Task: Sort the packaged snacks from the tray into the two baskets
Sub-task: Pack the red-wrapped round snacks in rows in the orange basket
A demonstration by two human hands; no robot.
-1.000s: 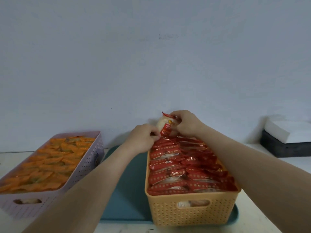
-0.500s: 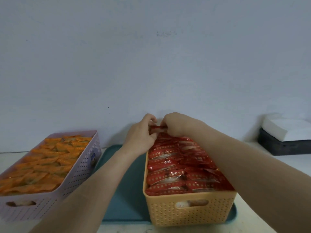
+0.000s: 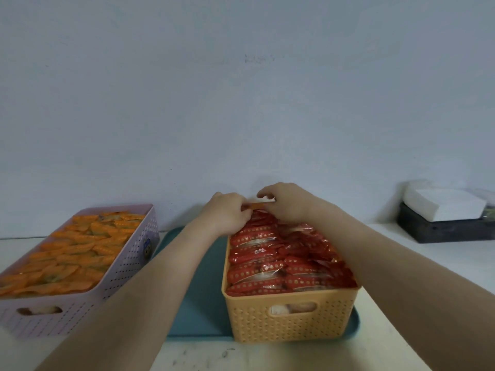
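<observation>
- Left hand (image 3: 227,212) and right hand (image 3: 286,202) meet at the far end of the yellow basket (image 3: 292,322). Fingers are curled down onto the red snack packets (image 3: 281,263) - whether either grips one, I cannot tell.
- The yellow basket, packed full, stands on the teal tray (image 3: 198,303), right side.
- The lilac basket (image 3: 126,266) of orange snack packets (image 3: 80,253) sits on the counter (image 3: 428,277) - just left of the tray.

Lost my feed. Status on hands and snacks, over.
Left hand, right hand meet at far end of yellow basket, grip hidden. Red packets fill it; orange packets fill lilac basket. Nothing blocking.
</observation>
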